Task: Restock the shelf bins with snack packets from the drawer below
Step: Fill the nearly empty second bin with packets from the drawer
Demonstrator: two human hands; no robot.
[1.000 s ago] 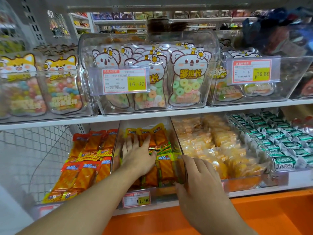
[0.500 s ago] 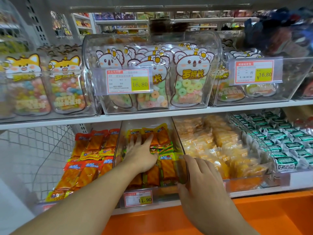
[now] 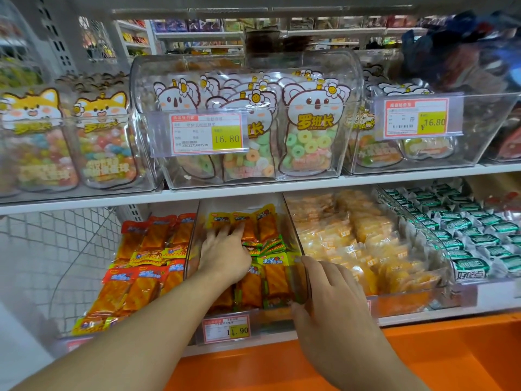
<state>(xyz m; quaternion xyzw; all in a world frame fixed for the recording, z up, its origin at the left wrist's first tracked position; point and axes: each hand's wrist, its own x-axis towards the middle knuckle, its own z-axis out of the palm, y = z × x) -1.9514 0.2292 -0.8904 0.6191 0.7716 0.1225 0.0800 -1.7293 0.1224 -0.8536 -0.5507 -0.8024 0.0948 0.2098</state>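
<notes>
The left hand lay flat inside the middle bin on the low shelf, fingers straight and spread, pressing on the snack packets there; the right hand gripped the front right corner of that same bin, fingers curled over its clear wall, thumb below near the front edge. The two hands were near each other but not touching. The packets in the bin were orange with yellow and green tops, lying in rows – some flat, some tipped up at the back; a price tag hung on the bin's front. Just left sat a pile of red packets; just right was a bin of pale orange packets, then green and white ones. On the shelf above stood clear tubs – koala candy bags in the middle, fox candy bags to the left. An orange ledge ran below the shelf.
</notes>
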